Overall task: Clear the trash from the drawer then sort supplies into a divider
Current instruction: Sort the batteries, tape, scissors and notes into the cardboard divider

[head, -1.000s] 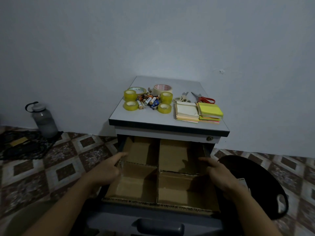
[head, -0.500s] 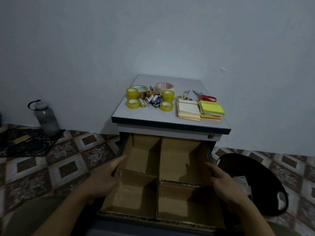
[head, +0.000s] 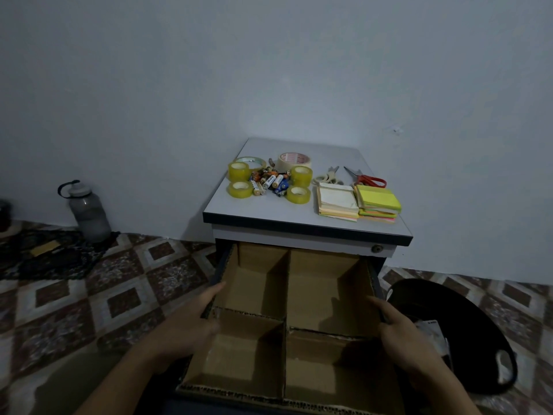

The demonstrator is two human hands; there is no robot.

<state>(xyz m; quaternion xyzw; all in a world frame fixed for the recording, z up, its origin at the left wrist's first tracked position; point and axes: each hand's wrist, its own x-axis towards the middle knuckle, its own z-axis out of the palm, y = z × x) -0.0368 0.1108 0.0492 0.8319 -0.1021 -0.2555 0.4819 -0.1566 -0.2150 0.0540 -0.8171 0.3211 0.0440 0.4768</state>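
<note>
Left hand [head: 187, 327]: fingers [head: 214, 290] straight, laid along the outer left wall of the cardboard divider [head: 286, 295]; thumb at the rim, beside the cross partition.

Right hand [head: 404, 335]: fingers straight and together, flat against the outer right wall. Neither hand is curled round anything.

The divider sits between the two hands, inside the open drawer [head: 223, 265], with four bare compartments.

Beyond the fingertips, on the cabinet top [head: 299, 214]: tape rolls [head: 239, 170], batteries [head: 270, 181], scissors [head: 366, 178], sticky-note pads [head: 378, 202].

Just outside the right hand: a black bin [head: 478, 324].
</note>
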